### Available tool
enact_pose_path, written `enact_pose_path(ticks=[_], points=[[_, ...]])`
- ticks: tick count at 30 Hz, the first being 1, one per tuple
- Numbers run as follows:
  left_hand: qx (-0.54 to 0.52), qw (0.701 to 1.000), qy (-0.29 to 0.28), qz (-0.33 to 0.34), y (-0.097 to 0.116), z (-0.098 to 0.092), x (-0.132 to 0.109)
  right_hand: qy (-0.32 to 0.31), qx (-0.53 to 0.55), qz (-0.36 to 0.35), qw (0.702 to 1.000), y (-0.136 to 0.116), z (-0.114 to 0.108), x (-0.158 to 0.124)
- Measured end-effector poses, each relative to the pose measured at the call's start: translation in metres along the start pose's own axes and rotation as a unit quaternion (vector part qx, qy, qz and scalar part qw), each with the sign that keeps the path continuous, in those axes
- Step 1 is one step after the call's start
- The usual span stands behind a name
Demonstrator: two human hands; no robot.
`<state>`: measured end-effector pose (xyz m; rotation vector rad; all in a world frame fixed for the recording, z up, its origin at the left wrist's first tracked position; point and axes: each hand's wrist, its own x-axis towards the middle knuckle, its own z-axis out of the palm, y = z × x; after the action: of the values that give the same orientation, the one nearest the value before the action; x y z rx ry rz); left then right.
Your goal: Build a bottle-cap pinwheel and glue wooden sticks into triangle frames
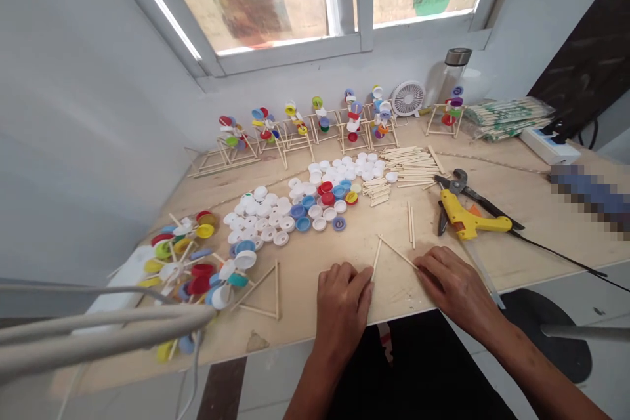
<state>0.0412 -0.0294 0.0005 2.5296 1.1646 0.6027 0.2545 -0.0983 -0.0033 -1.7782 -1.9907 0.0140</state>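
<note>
Head view is showing both hands working low over the table (354, 246), near its front edge. The left hand (343, 295) is pinching the lower end of one stick (377, 258) between thumb and forefinger, its other fingers curling under. The right hand (449, 283) is pinching the near end of a second stick (398, 252) with its fingertips. These two sticks are lying on the table between the hands, slanting toward each other and meeting at their far ends in a narrow peak, so they are forming an open wedge.

Just beyond the right hand, a loose pair (410, 223) of sticks is lying side by side. Right of that pair, a yellow glue gun (465, 215) is resting on its side, with black pliers (495, 205) lying just behind it. Left of the left hand, a stick triangle (277, 289) is lying flat, near a cluster of cap wheels (201, 270).

Farther back, white caps (266, 213) are spreading across the middle, with coloured caps (327, 198) sitting among them and a stick pile (408, 161) lying to their right. Along the wall, stick frames (299, 138) are standing in a row, a small fan (408, 99) and a bottle (455, 72) standing toward the right end.
</note>
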Motion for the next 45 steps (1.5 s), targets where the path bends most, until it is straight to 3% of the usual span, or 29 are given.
enact_pose_path(ticks=[11, 15, 20, 45], points=[[-0.019, 1.0, 0.023, 0.001, -0.003, 0.003, -0.004, -0.004, -0.001, 0.013, 1.0, 0.001, -0.011, 0.005], [-0.033, 0.999, 0.022, -0.006, -0.003, 0.003, -0.005, 0.02, -0.115, 0.023, 0.993, 0.007, -0.021, 0.025], [-0.045, 0.998, 0.034, -0.007, -0.003, 0.002, -0.006, -0.031, -0.224, 0.013, 0.974, 0.001, -0.027, 0.051], [-0.047, 0.998, 0.05, 0.001, -0.003, 0.002, -0.005, -0.083, -0.279, 0.055, 0.955, 0.002, -0.017, 0.067]])
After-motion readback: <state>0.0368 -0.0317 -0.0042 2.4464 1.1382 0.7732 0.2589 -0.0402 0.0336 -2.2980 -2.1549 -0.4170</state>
